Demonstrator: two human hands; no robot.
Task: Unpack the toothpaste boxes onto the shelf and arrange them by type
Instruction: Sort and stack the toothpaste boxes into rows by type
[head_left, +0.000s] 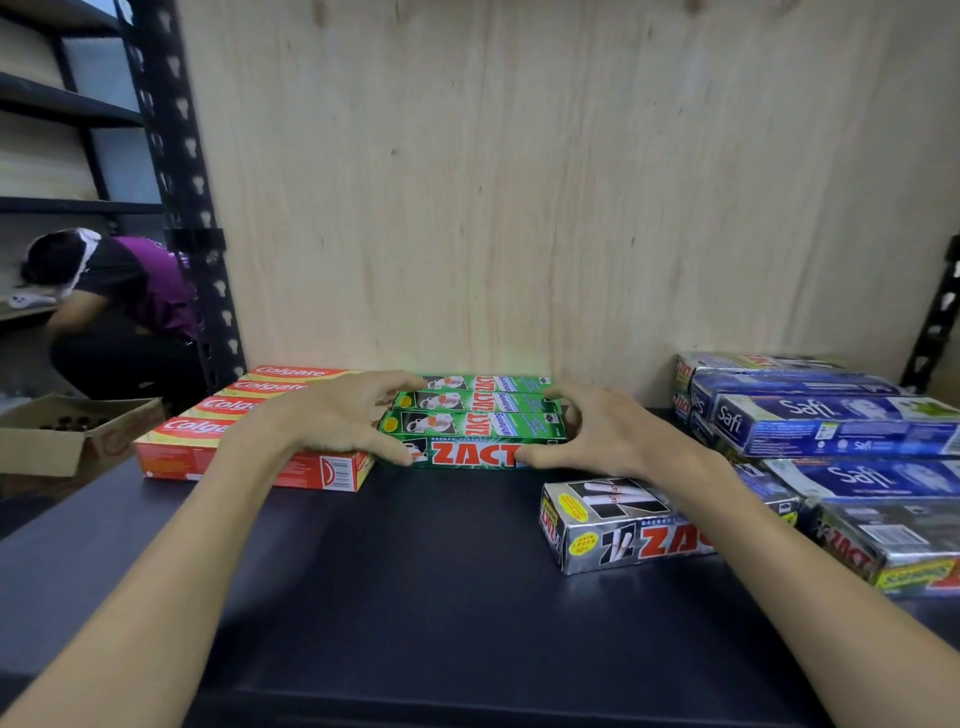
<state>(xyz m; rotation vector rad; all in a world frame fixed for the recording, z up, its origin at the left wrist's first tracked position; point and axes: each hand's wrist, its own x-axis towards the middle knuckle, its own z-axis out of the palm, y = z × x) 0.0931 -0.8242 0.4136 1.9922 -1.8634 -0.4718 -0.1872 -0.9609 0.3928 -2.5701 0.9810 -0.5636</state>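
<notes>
Hands bracket a row of green Zact boxes (475, 415) lying side by side on the dark shelf (415, 571). The left hand (343, 415) curls round the left ends, fingers over the back boxes and thumb on the front face of the nearest one. The right hand (597, 431) grips the right ends the same way, thumb pressed to the front face and fingers bent over the top. Just beside the left hand, touching the green row, lies a row of red Colgate boxes (249, 431), partly under that wrist. A silver Zact box (613, 525) sits apart, nearer the front edge, under the right forearm. At the right end, blue Safi boxes (831, 421) and more silver boxes are piled loosely. A plywood back panel (519, 182) stands behind. Left of the black upright, another person (119, 312) crouches near an open cardboard carton (57, 436).
</notes>
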